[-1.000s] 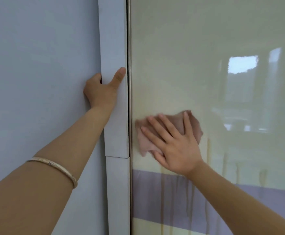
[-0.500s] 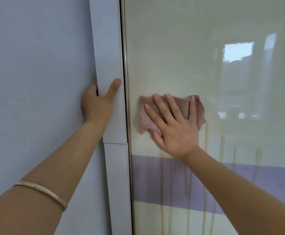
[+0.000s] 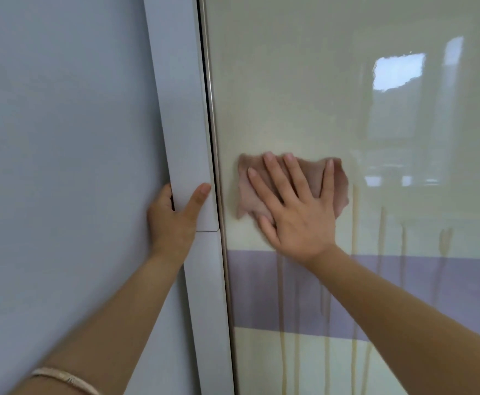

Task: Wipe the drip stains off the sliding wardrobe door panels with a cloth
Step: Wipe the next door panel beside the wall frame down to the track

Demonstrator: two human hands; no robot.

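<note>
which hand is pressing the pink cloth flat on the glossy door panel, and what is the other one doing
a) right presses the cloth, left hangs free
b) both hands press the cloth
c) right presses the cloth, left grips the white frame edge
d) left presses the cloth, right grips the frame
c: the right hand lies with straight fingers over the pink cloth on the door panel, while the left hand grips the white frame edge.

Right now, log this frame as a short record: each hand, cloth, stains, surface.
left hand: grips the white frame edge, thumb on its front
right hand: fingers spread, pressing the cloth flat
cloth: pink, crumpled, on the cream door panel above the purple band
drip stains: yellowish vertical streaks right of and below the cloth, crossing the band
bracelet: on left forearm
</note>
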